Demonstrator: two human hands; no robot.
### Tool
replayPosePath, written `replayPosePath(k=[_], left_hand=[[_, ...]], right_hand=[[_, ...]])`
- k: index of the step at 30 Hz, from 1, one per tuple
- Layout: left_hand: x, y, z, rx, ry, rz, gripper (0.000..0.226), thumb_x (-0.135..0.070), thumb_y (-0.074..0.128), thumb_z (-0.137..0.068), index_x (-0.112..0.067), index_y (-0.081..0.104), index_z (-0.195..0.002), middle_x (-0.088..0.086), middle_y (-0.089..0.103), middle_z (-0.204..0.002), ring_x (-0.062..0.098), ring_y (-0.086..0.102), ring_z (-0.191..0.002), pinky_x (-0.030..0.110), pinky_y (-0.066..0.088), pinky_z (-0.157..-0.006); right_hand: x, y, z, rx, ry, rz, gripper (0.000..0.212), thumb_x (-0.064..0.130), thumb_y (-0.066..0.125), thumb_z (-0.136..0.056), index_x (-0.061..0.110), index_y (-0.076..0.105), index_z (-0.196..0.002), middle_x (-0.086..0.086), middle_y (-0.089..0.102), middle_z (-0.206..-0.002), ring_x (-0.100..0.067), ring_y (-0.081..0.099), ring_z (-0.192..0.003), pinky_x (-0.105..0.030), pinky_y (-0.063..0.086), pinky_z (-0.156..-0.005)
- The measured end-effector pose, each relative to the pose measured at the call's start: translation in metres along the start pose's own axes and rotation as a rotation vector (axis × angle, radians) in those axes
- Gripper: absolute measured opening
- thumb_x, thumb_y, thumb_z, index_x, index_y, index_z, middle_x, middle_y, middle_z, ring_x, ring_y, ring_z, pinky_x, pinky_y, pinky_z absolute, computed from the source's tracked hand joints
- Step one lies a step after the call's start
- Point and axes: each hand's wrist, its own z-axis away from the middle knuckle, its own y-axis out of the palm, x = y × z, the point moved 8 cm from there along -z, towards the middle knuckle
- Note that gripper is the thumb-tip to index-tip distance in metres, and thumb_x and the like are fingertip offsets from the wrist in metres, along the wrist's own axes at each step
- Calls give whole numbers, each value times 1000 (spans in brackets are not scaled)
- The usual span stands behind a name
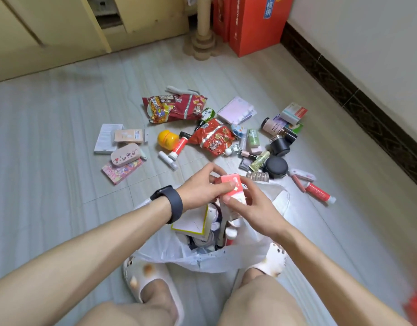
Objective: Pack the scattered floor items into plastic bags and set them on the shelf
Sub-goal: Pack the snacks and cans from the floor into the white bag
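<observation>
Left: a pink case (pixel 124 157) lies on flat cards on the floor (pixel 61 137), near a large red snack packet (pixel 174 108). Centre: the left hand (pixel 200 189), with a black watch (pixel 172 203) on its wrist, and the right hand (pixel 254 208) each have their grip clamped on a red-and-white box (pixel 233 184), held just above the open mouth of a white plastic bag (pixel 247 248) that holds boxes and bottles. Right: black jars (pixel 274 167) and a red tube (pixel 319 192) lie scattered.

I have the plastic bag (pixel 226 257) between the slippers (pixel 141 278), clutter on the floor (pixel 61 137) beyond.
The left hand (pixel 198 189) and right hand (pixel 252 208) hold a box (pixel 235 182) over the bag's mouth. Behind the bag, a pencil case (pixel 124 154) lies left, a snack bag (pixel 177 107) middle, a notebook (pixel 235 110) to its right, and a jar (pixel 274 167) and tube (pixel 319 192) right.
</observation>
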Motion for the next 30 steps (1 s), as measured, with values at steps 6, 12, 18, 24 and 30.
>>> replayPosePath(k=[6, 12, 18, 24, 30], left_hand=[[11, -13, 11, -130, 304, -1181, 49, -58, 50, -88, -27, 49, -127, -2, 52, -133, 20, 41, -128, 34, 34, -105], [70, -16, 26, 145, 268, -1574, 99, -66, 63, -73, -26, 20, -152, -1, 17, -160, 20, 14, -148, 48, 7, -119], [67, -21, 21, 94, 274, -1614, 91, -67, 65, -70, -24, 33, -144, 3, 9, -162, 22, 11, -149, 48, 6, -118], [66, -21, 20, 101, 277, -1621, 98, -74, 55, -76, -25, 18, -152, 3, 6, -163, 23, 4, -150, 51, 1, -119], [59, -28, 20, 81, 297, -1474, 86, -74, 31, -87, -35, -6, -154, -4, 8, -163, 15, 1, -150, 48, -5, -119]], right_hand=[[-37, -11, 9, -45, 149, 219, 90, 25, 80, -79, 40, 23, -147, 11, 61, -104, -8, 70, -83, -28, 54, -84], [-48, 2, 9, -74, 194, 613, 81, 54, 63, -82, 31, 21, -147, -6, 62, -130, -29, 61, -115, -38, 47, -92], [-57, 26, -3, 64, 227, 904, 45, 47, 43, -98, 14, 47, -129, -18, 66, -118, -38, 60, -111, -39, 43, -86], [-54, 21, -2, 82, 138, 1115, 36, 44, 43, -94, 29, 60, -122, -5, 64, -124, -32, 61, -110, -36, 49, -84], [-19, 22, -8, 104, -142, 1034, 36, 36, 50, -94, 35, 59, -129, 14, 58, -134, -20, 56, -120, -36, 49, -93]])
